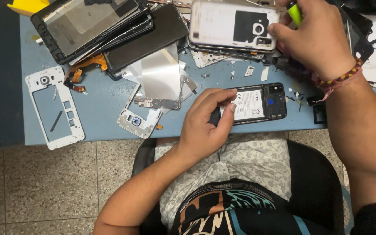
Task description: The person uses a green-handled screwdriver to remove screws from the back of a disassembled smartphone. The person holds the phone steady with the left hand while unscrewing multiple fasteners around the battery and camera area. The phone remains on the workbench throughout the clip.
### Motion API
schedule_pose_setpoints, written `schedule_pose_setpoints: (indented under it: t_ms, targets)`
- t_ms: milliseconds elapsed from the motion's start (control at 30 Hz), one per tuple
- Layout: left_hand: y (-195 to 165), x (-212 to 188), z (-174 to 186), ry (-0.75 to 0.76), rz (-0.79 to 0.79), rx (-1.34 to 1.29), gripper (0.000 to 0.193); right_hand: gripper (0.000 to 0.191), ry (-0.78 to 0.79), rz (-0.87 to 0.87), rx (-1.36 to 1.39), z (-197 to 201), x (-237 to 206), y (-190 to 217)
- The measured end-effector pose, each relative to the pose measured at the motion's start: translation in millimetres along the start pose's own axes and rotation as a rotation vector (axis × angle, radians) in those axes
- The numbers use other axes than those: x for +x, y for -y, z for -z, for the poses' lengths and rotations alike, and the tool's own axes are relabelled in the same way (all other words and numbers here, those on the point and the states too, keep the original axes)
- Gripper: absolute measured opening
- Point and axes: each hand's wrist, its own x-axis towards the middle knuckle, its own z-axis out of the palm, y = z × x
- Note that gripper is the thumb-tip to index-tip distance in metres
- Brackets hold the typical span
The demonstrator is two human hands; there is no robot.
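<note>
An opened black phone (257,104) lies back-up near the front edge of a blue tabletop (101,113), its rear cover off so the white-labelled battery and the dark camera block show. It sits just in front of the seated person, at the middle of the view.

The left hand (207,122) curls over the phone's left end, thumb on top and fingers wrapped along the near edge, pinning it flat. The right hand (318,39) is raised above and behind the phone, fingers closed around a tool with a green handle (294,12); its tip is hidden, so what kind of tool it is cannot be told. That hand also touches a white phone back cover (233,24) resting on a stack of dark phone frames.

To work well here, the left hand's grip should probably stay low and firm so the phone does not slide, and the tool should come down squarely, clear of the battery.

Further out, the tabletop is crowded: a bare green circuit board (158,103) beside a shiny metal shield plate (162,72), a white midframe with a blue-ringed camera hole (138,121), another white frame (55,106) at the far left, a pile of screens and frames (96,26) with orange ribbon cable (85,65), and scattered chips of glass. Below is speckled floor.
</note>
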Motion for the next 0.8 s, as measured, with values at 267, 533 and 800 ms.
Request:
schedule_pose_setpoints:
  t_ms: [267,533,800]
  targets:
    - [-1.3,0.8,-0.5,-0.003,-0.005,0.011,0.022,0.018,-0.188,0.335,-0.216,-5.7,3.1,-26.3]
    - [0.3,1.4,0.2,0.0,-0.014,0.009,0.02,0.002,-0.244,0.322,-0.08,-6.0,-1.0,-22.4]
    - [0.7,0.5,0.6,0.011,-0.004,0.014,0.02,0.004,-0.374,0.542,-0.129,-2.7,-8.4,-13.7]
